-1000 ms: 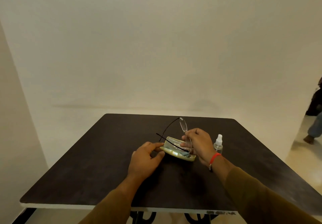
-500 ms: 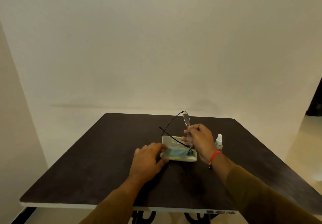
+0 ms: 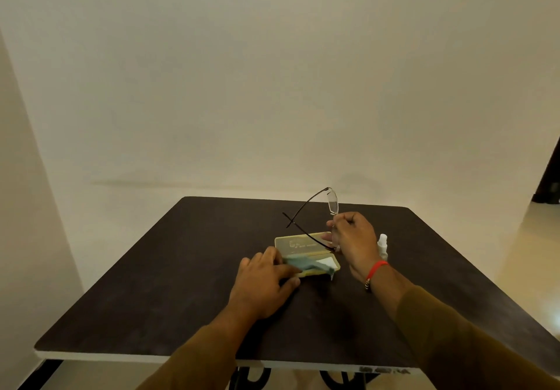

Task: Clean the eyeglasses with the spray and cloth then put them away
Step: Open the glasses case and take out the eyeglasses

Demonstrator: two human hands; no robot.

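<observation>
Right hand (image 3: 353, 239) lifts the eyeglasses (image 3: 315, 217) above the open case (image 3: 306, 253); left hand (image 3: 266, 283) pinches the cloth (image 3: 303, 264) inside. Cleaning seems about to start: spray bottle (image 3: 382, 245), at three o'clock, likely next.

Open case (image 3: 306, 245) lies mid-table (image 3: 151, 283), cloth (image 3: 303, 264) in it, spray bottle (image 3: 382, 245) right, eyeglasses (image 3: 331, 203) above
</observation>
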